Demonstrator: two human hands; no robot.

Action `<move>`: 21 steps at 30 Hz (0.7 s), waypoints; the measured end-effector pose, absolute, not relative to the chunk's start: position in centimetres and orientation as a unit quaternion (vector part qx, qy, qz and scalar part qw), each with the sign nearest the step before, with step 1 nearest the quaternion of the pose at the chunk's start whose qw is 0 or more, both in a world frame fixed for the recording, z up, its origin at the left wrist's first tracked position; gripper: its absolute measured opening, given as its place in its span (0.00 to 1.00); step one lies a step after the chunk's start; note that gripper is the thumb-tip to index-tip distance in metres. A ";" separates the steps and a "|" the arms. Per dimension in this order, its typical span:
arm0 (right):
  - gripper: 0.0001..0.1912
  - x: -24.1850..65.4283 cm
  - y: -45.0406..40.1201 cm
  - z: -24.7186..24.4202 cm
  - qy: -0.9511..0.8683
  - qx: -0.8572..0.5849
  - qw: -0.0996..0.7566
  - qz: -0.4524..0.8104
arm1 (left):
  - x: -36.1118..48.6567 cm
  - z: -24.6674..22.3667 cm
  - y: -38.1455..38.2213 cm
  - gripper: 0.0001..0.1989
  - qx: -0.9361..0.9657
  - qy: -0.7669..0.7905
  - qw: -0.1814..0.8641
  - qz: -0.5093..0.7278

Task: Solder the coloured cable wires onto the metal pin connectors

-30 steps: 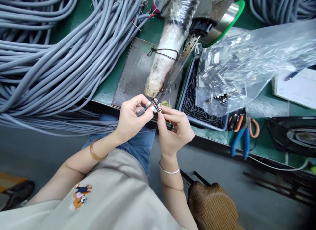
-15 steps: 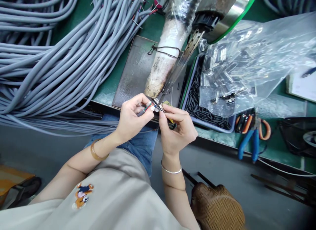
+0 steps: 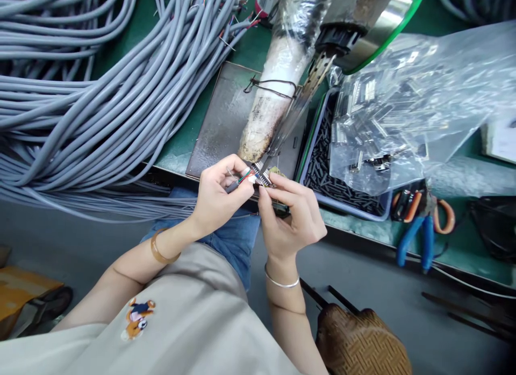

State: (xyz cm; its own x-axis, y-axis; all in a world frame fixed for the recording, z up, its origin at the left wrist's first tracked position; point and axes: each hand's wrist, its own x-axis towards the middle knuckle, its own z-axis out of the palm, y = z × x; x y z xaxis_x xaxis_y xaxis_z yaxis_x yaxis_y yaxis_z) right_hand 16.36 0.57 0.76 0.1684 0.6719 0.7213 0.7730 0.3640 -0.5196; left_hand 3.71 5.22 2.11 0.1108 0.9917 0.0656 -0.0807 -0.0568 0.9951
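Note:
My left hand is closed in a pinch on the end of a grey cable, with thin red, green and white wires fanned out past the fingertips. Those wires meet a small metal multi-pin connector. At the connector's right end, the thumb and fingers of my right hand close on it, partly hiding it. Just above, the dark tip of a soldering iron with a perforated metal barrel points down at the connector. Beside it hangs a plastic-wrapped white tube with a scorched mouth.
Bundles of grey cable cover the left of the green bench. To the right stand a blue bin of short black sleeves and a clear bag of metal connectors. Blue-handled pliers lie near the edge; a woven-topped stool is below.
The whole view has shifted slightly. My right fingers sit a little more apart around the connector's end; my left hand keeps its pinch on the cable.

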 end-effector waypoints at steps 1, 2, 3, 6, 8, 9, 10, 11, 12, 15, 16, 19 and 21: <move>0.09 16.4 0.4 0.6 -0.650 -0.559 0.512 -0.055 | 3.6 2.1 5.2 0.06 0.522 0.438 0.538 0.496; 0.09 16.5 0.3 0.4 -0.657 -0.557 0.505 -0.062 | 3.5 2.0 5.2 0.06 0.521 0.441 0.544 0.488; 0.09 16.6 0.2 0.3 -0.663 -0.556 0.497 -0.069 | 3.4 2.0 5.2 0.07 0.519 0.443 0.551 0.481; 0.09 16.7 -0.1 0.1 -0.670 -0.557 0.482 -0.090 | 3.2 2.0 5.0 0.07 0.513 0.437 0.569 0.471; 0.10 16.7 -0.3 0.3 -0.666 -0.558 0.485 -0.100 | 3.0 2.1 4.7 0.06 0.514 0.426 0.580 0.468; 0.10 16.7 -0.5 0.4 -0.660 -0.560 0.490 -0.101 | 2.9 2.2 4.5 0.05 0.513 0.421 0.584 0.468; 0.10 16.6 -0.7 0.6 -0.651 -0.565 0.498 -0.096 | 2.8 2.2 4.3 0.04 0.510 0.416 0.588 0.470; 0.09 16.6 -0.9 0.8 -0.639 -0.571 0.508 -0.082 | 2.6 2.3 4.1 0.05 0.505 0.412 0.593 0.473; 0.07 16.5 -1.0 0.9 -0.623 -0.582 0.519 -0.054 | 2.4 2.4 3.9 0.08 0.499 0.405 0.599 0.478; 0.05 16.5 -1.3 1.5 -0.580 -0.615 0.525 0.099 | 1.7 2.9 3.4 0.09 0.490 0.363 0.638 0.470; 0.06 16.6 -1.4 1.7 -0.573 -0.620 0.515 0.147 | 1.5 3.0 3.3 0.08 0.486 0.352 0.658 0.455; 0.05 17.3 -2.3 2.3 -0.555 -0.630 0.525 0.139 | 1.0 3.4 3.3 0.06 0.452 0.344 0.717 0.403; 0.03 17.9 -3.8 2.9 -0.537 -0.634 0.554 0.060 | 1.0 3.5 3.4 0.06 0.423 0.345 0.744 0.385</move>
State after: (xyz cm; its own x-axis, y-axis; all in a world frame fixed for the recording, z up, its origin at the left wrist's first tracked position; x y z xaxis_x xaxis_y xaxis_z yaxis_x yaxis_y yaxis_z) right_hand 17.89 -3.75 2.85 0.4169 0.7465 0.5185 0.6139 0.1895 -0.7663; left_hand 0.99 3.42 3.47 0.4649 0.8652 -0.1879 -0.2815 0.3457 0.8951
